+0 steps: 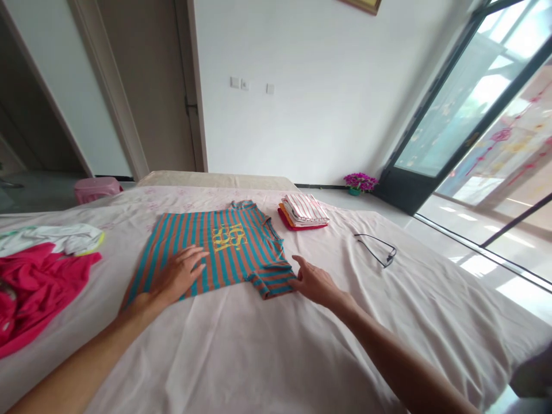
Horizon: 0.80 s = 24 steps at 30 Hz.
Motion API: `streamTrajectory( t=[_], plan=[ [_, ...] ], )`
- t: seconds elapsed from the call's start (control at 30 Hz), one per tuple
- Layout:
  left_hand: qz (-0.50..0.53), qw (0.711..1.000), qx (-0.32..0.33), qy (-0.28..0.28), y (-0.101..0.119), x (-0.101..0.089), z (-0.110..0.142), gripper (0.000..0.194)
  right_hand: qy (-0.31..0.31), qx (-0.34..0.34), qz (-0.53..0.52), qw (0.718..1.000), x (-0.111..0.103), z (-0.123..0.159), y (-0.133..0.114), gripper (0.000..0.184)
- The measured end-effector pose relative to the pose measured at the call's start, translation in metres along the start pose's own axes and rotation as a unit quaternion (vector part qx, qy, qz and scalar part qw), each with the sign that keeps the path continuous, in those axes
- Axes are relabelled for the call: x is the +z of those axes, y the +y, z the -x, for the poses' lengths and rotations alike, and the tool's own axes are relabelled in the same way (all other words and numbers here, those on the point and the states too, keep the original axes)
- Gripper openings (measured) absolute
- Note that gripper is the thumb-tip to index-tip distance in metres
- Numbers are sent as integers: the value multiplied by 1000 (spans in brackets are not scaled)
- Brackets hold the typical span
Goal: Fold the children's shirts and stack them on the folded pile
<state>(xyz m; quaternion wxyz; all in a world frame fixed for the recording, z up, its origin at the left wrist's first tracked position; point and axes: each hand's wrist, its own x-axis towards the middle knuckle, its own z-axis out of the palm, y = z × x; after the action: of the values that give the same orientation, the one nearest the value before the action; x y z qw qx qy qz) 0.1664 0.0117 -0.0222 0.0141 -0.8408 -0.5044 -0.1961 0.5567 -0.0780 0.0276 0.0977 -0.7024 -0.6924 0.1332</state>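
Observation:
A T-shirt (194, 230) with teal and brown stripes and yellow lettering lies spread flat on the bed, its collar toward the right. My left hand (181, 270) rests on the lower part of the shirt, palm down with the fingers stretched out. At the end of the near sleeve (271, 280) is my right hand (314, 282), thumb and index finger apart. Its thumb seems to touch the sleeve's edge; the other fingers are partly hidden.
A stack of folded clothes (304, 211) sits beyond the shirt, with eyeglasses (379, 253) to its right. Crumpled red (47, 287) and white clothes (73, 237) lie at left on the pale bedsheet (259, 356). A pink stool (97, 188) and purple flowers (361, 182) stand past the bed.

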Motion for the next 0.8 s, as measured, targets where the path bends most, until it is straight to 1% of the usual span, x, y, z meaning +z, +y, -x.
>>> streamTrajectory(
  t=[0.07, 0.13, 0.2, 0.23, 0.27, 0.3, 0.33, 0.37, 0.43, 0.5, 0.53, 0.57, 0.6, 0.67, 0.73, 0.8],
  plan=[
    [78, 991, 106, -15, 42, -4, -1, 40, 1, -16, -31, 999, 9, 3, 0, 65],
    [124, 976, 175, -28, 85, -6, -1, 48, -10, -14, -120, 993, 13, 4, -2, 62],
    [137, 965, 221, -34, 119, -6, -2, 55, -39, 5, -251, 967, 12, 4, -5, 60],
    [134, 962, 235, -34, 131, -5, -2, 52, -56, 14, -313, 948, 10, 6, -7, 59],
    [128, 961, 242, -36, 139, -4, -3, 45, -71, 20, -364, 929, 8, 8, -9, 58],
    [121, 961, 244, -39, 144, -2, -4, 34, -83, 22, -399, 913, 7, 11, -10, 57],
    [118, 962, 241, -43, 146, -1, -4, 25, -91, 22, -417, 904, 5, 13, -10, 56],
    [120, 963, 235, -46, 146, 0, -4, 18, -100, 23, -420, 902, 5, 16, -9, 54],
    [140, 964, 220, -51, 141, 0, -4, 15, -134, 25, -393, 910, 4, 18, -3, 50],
    [174, 962, 204, -57, 135, -1, -3, 18, -174, 26, -336, 925, 2, 14, 5, 43],
    [190, 959, 199, -63, 134, -2, -3, 20, -178, 27, -303, 936, 1, 9, 8, 38],
    [205, 956, 197, -73, 133, -4, -2, 21, -163, 24, -272, 948, -1, 2, 10, 34],
    [216, 952, 198, -86, 133, -6, -2, 21, -125, 18, -243, 962, -3, -7, 12, 32],
    [229, 946, 201, -109, 136, -9, -3, 22, -14, -5, -184, 983, -7, -27, 10, 31],
    [239, 944, 190, -123, 142, -14, -4, 21, 77, -29, -127, 989, -7, -48, 5, 33],
    [257, 944, 163, -127, 148, -17, -8, 19, 118, -29, -81, 989, -4, -69, 3, 32]
  ],
)
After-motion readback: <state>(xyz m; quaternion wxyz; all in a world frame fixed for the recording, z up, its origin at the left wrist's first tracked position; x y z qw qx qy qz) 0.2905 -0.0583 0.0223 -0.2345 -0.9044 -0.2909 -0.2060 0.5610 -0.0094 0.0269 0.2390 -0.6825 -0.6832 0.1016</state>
